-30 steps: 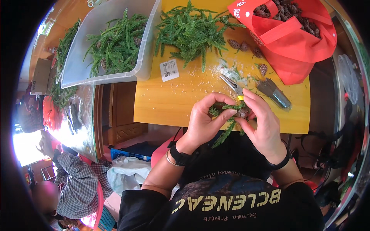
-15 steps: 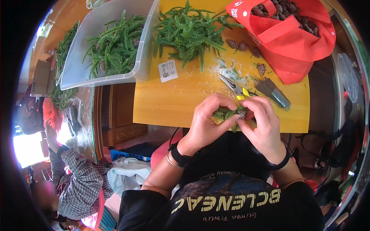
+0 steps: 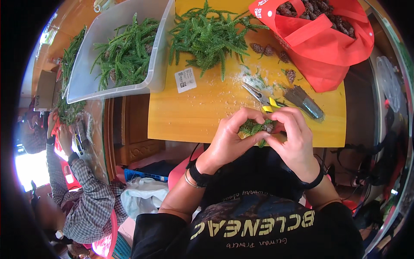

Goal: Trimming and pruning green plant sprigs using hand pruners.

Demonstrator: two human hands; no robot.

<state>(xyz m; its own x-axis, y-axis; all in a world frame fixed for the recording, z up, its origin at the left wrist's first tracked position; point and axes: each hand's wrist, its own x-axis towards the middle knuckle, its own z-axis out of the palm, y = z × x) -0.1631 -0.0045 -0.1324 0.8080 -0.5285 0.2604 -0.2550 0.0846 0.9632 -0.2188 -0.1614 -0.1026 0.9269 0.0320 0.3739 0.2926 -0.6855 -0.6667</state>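
Note:
My left hand (image 3: pixel 230 136) is closed on a short green artificial pine sprig (image 3: pixel 249 128) at the table's front edge. A small brown pine cone (image 3: pixel 268 126) sits against the sprig, pinched in the fingers of my right hand (image 3: pixel 296 140). The fingertips of both hands meet around the two pieces and partly hide them. Just beyond my fingers lie pliers (image 3: pixel 257 93) with yellow-and-black handles. Beside these is a bundle of thin brown stems in a clear wrapper (image 3: pixel 308 106).
A yellow table (image 3: pixel 181 118) carries a pile of pine sprigs (image 3: pixel 209 41), loose cones (image 3: pixel 268 50) and white crumbs. At left stands a clear plastic bin (image 3: pixel 129 91) of greenery; at back right, a red bag (image 3: pixel 321 56) of cones. A co-worker in a checked sleeve (image 3: pixel 92 190) sits left.
My hands keep their hold on the sprig and cone, with only slight finger movement. At the left, the co-worker's hands have moved to the greenery, and the red item there has shifted.

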